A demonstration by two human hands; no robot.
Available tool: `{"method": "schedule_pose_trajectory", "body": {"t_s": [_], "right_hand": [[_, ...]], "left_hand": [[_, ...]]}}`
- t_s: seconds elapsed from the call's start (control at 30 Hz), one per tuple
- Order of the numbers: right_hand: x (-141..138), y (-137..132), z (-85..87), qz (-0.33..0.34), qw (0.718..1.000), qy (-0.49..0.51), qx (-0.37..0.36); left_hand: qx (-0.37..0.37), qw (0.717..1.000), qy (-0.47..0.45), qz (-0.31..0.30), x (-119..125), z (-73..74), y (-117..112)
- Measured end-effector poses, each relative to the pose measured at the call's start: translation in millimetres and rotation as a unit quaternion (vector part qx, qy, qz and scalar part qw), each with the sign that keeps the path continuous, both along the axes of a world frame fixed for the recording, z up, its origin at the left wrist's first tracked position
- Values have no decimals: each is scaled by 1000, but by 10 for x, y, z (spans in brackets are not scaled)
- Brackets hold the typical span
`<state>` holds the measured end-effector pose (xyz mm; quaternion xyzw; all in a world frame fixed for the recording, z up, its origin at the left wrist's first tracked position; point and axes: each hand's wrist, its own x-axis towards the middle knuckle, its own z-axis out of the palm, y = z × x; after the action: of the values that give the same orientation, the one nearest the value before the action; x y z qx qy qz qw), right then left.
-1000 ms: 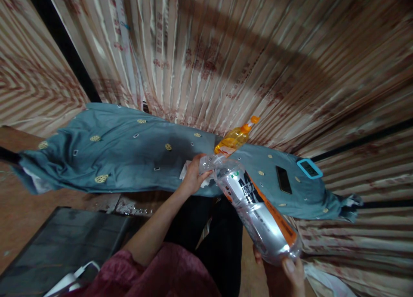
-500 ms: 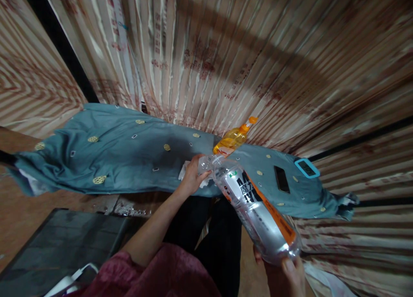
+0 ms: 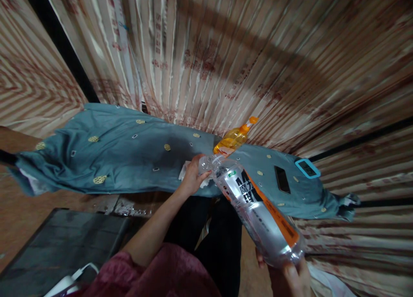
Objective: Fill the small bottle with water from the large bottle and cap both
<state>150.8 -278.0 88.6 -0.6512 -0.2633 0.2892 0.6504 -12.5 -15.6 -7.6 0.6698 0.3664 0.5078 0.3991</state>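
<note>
My right hand [image 3: 287, 275] is wrapped round the base of a large clear plastic bottle [image 3: 258, 211] with a silver, black and orange label. The bottle slants, its neck pointing up and left in view, away from me. At its mouth, my left hand [image 3: 193, 174] grips a small clear plastic cup [image 3: 205, 163]. The bottle's mouth meets the cup's rim; whether liquid passes between them cannot be made out. Crumpled white tissue [image 3: 183, 170] lies under my left hand on the cloth. Just beyond stands a pump bottle [image 3: 232, 140] of yellow-orange liquid.
A grey-green patterned cloth [image 3: 129, 159] covers the narrow table. A dark phone [image 3: 282, 179] and a blue-framed digital timer [image 3: 307, 168] lie to the right. Pleated curtains [image 3: 206, 64] hang behind. At lower left are a dark box [image 3: 61, 241] and a white charger with cable [image 3: 64, 284].
My right hand and the bottle's base have shifted slightly right and down. The left hand and the cup stay almost where they were.
</note>
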Motion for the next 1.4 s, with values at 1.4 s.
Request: {"method": "schedule_pose_trajectory", "body": {"t_s": [1.4], "right_hand": [[105,-34,102,24,995,-93,-12]], "left_hand": [[1,1000,7,0,15,-27,-2]]}}
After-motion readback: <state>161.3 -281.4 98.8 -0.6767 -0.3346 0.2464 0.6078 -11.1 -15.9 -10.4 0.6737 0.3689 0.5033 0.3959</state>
